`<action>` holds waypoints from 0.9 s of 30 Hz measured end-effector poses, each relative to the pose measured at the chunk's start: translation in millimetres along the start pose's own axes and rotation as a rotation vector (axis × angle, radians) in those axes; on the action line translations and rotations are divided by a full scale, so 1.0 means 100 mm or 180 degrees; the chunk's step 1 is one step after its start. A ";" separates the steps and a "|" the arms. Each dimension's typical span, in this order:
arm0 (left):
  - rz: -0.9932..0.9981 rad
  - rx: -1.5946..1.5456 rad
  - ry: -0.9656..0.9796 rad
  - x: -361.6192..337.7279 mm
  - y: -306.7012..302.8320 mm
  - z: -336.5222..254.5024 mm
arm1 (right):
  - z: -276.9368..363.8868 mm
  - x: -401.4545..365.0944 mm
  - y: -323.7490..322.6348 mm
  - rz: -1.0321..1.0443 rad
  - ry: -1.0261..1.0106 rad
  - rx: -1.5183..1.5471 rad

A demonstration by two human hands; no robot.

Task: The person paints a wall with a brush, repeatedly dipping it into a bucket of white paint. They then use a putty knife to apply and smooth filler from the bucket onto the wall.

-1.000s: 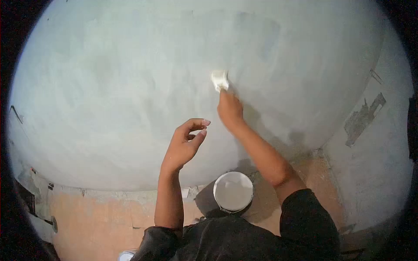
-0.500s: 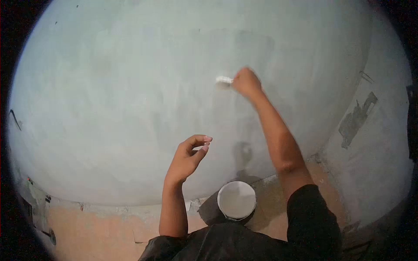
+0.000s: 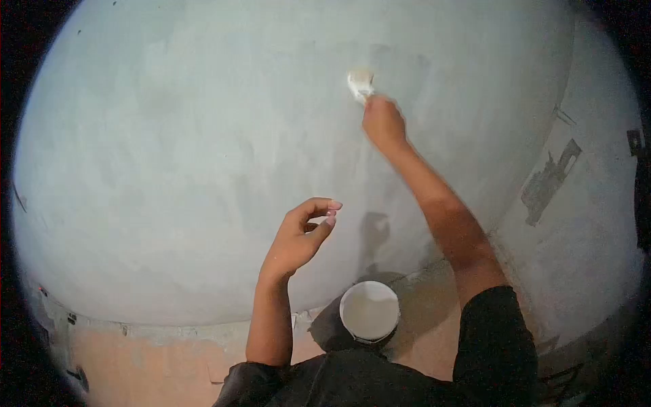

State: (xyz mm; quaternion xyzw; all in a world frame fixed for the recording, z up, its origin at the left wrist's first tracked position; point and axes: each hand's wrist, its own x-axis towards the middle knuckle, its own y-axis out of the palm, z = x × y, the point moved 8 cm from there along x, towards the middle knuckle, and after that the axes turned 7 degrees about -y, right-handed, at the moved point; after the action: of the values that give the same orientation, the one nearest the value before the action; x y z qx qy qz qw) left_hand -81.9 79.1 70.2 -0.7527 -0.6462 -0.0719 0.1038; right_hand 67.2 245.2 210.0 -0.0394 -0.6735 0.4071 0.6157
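My right hand [image 3: 385, 126] is closed around the handle of a paintbrush [image 3: 361, 83]. The brush head, coated in white with pale bristles, points up and lies at the wall [image 3: 203, 136]. Most of the handle is hidden in my fist. My left hand [image 3: 298, 236] hangs in front of the lower wall with fingers loosely curved, a gap between thumb and fingertips, and nothing visible in it. Below and between my arms stands a round bucket [image 3: 370, 311] of whitish liquid.
On the right, a side wall with a grey rough patch [image 3: 550, 183] meets the main wall at a corner. An orange-tan floor [image 3: 149, 359] runs along the wall's foot. Dark objects [image 3: 78, 376] sit at the lower left edge.
My right hand has turned the brush from pointing left to pointing up, and the brush head has risen on the wall. My left hand has shifted slightly up and right.
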 end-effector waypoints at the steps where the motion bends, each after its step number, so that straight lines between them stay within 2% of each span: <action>1: -0.0016 -0.0052 -0.0030 0.00 -0.01 0.01 | 0.04 -0.25 0.17 0.0078 -0.0082 0.0059; 2: 0.0061 -0.0063 0.0107 0.00 -0.01 0.00 | 0.06 -0.49 0.31 0.0166 -0.0157 0.0114; 4: 0.0081 -0.0048 0.0067 0.01 -0.02 0.00 | 0.04 -0.85 0.69 0.0965 -0.0141 -0.0044; 5: 0.0092 -0.0012 0.0023 0.02 -0.03 0.00 | 0.02 -0.95 0.76 0.0967 -0.0136 -0.0062; 7: 0.0122 -0.0079 0.0069 0.06 -0.07 0.04 | -0.08 -1.13 1.00 0.1742 0.0210 0.0067; 8: 0.0172 -0.0122 0.0035 0.10 -0.08 0.08 | -0.14 -1.10 1.05 0.1754 0.0217 0.0061; 10: 0.0203 -0.0090 -0.0041 0.13 -0.10 0.12 | -0.27 -0.95 1.05 0.2020 0.0634 0.0340; 12: 0.0212 -0.0083 -0.0015 0.15 -0.11 0.14 | -0.60 -0.51 1.17 0.1645 0.0269 0.0443; 14: 0.0235 -0.0076 0.0011 0.14 -0.10 0.12 | -0.41 0.07 0.71 0.1181 -0.0116 0.0029; 15: 0.0224 -0.0076 0.0002 0.13 -0.09 0.11 | -0.40 0.33 0.49 0.1076 0.0173 0.0361; 16: 0.0193 -0.0117 0.0000 0.12 -0.08 0.12 | -0.25 0.56 0.22 0.0857 0.0108 0.0377; 18: 0.0133 -0.0147 -0.0002 0.11 -0.07 0.11 | -0.32 1.09 0.11 0.0744 0.0313 0.0668; 21: 0.0082 -0.0172 -0.0020 0.09 -0.07 0.09 | -0.04 1.62 -0.33 0.0541 0.0142 0.0526; 23: 0.0055 -0.0208 -0.0057 0.08 -0.05 0.09 | 0.10 1.72 -0.54 0.0654 0.0220 0.0369; 25: 0.0053 -0.0271 -0.0065 0.07 -0.04 0.09 | 0.16 1.86 -0.86 -0.0234 0.0098 -0.0154; 26: 0.0027 -0.0274 -0.0080 0.07 -0.04 0.10 | 0.14 1.76 -0.99 -0.0739 -0.0112 0.0162; 27: -0.0007 -0.0288 -0.0089 0.08 -0.04 0.11 | 0.19 1.59 -0.97 -0.0729 -0.0121 0.0169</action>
State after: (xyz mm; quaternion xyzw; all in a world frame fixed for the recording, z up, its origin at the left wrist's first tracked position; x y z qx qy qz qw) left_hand -84.5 90.3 61.9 -0.7568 -0.6445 -0.0906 0.0606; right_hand 56.0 259.3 396.8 0.0618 -0.6741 0.3525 0.6461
